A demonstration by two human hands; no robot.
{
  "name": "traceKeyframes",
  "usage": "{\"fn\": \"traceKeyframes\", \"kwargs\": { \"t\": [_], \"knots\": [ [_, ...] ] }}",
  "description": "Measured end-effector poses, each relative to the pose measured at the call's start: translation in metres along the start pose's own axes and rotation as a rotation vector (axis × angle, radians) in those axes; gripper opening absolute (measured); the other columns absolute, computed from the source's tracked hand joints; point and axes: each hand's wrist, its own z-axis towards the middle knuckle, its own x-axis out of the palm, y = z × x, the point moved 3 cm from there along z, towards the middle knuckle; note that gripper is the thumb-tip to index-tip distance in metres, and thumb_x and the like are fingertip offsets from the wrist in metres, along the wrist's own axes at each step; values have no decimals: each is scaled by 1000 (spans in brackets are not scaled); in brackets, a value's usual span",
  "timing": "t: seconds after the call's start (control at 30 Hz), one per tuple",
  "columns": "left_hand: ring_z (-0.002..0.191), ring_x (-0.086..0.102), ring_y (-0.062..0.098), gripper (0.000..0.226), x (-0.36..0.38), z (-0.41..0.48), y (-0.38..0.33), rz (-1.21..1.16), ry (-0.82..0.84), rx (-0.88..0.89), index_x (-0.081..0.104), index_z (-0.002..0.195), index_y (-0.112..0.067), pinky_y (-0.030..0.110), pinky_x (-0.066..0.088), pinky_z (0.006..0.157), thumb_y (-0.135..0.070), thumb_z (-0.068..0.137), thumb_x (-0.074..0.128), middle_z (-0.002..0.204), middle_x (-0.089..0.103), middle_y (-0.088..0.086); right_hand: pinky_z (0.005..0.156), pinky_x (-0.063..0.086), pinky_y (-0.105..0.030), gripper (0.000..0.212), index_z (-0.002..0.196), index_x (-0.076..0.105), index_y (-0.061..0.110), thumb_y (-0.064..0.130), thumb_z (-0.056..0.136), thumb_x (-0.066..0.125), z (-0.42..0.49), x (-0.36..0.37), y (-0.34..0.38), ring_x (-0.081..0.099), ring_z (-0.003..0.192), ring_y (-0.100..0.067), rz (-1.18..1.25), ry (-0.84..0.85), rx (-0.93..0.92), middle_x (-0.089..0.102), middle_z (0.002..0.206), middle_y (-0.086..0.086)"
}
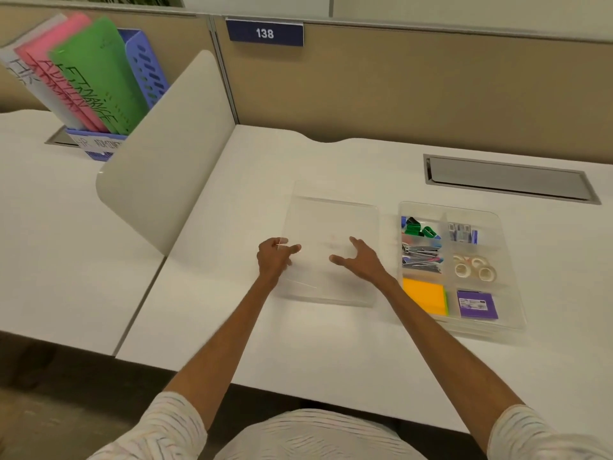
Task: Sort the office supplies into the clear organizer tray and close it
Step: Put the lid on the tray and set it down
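The clear organizer tray (512,260) stands open on the white desk at the right. Its compartments hold green binder clips (418,227), staple boxes (462,232), metal clips (421,257), tape rolls (474,268), orange sticky notes (424,295) and a purple box (476,304). The clear lid (331,227) lies flat to the left of the tray. My left hand (275,257) rests at the lid's left edge with fingers loosely curled; whether it grips the edge I cannot tell. My right hand (360,258) hovers over the lid's right part, fingers spread.
A beige divider panel (166,154) rises at the left. Behind it a blue file rack (146,68) holds green, pink and white folders. A grey cable hatch (510,179) is set into the desk behind the tray. A tan partition wall (431,88) closes the back.
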Motion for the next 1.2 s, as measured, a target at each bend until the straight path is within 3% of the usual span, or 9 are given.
{"fn": "traceKeyframes", "kwargs": {
  "t": [0.13,0.37,0.6,0.7,0.8,0.9,1.0,1.1,1.2],
  "knots": [
    [68,66,20,13,6,-8,-34,-281,63,-28,67,84,-12,26,44,57,-24,82,67,88,68,2,116,27,-38,84,146,36,21,65,80,60,-11,-13,23,32,141,-20,153,12,-34,32,154,-1],
    [103,63,20,31,38,-22,-83,-379,307,76,71,101,-7,35,59,75,-34,85,68,104,70,1,112,33,-49,90,142,39,33,86,70,45,-28,-44,68,36,137,-15,391,7,-110,36,151,10],
    [113,61,17,27,80,-54,-103,-273,514,276,71,110,-10,38,55,87,-26,89,63,118,69,2,105,36,-62,76,148,24,26,66,87,45,-50,-87,85,31,139,-30,530,-51,-84,26,156,-2],
    [113,62,16,25,99,-66,-106,-195,574,341,70,113,-11,39,52,91,-17,90,63,123,66,1,91,50,-51,76,145,31,24,56,84,61,-51,-107,73,41,132,-30,520,-95,-17,34,151,-4],
    [106,64,15,27,119,-79,-104,-122,614,337,69,114,-15,37,51,89,-13,87,67,127,63,4,76,55,-40,57,135,48,21,33,83,67,-52,-128,53,53,119,-28,455,-239,-5,50,139,-4],
    [103,61,13,37,138,-79,-87,-15,580,308,64,122,-18,34,48,87,-14,85,68,125,61,7,88,55,-47,40,123,61,14,17,83,61,-60,-146,32,62,104,-28,397,-413,-33,63,122,-8],
    [119,54,27,53,149,-69,-57,77,421,180,51,131,-12,38,46,93,-22,83,72,133,53,15,90,54,-42,31,116,65,9,13,86,59,-74,-160,13,63,98,-26,419,-488,-49,67,111,-6],
    [129,46,31,76,156,-64,-25,237,348,28,35,140,-4,39,41,101,-39,83,70,143,43,15,91,52,-35,33,122,63,9,17,90,62,-87,-172,-10,62,105,-23,560,-449,-79,64,121,-5],
    [127,47,35,83,163,-59,-3,283,346,-86,38,136,1,44,42,102,-57,82,62,140,46,19,92,54,-44,35,126,60,13,24,93,61,-99,-182,-34,65,108,-26,661,-373,-135,64,124,-8]
  ]
}}
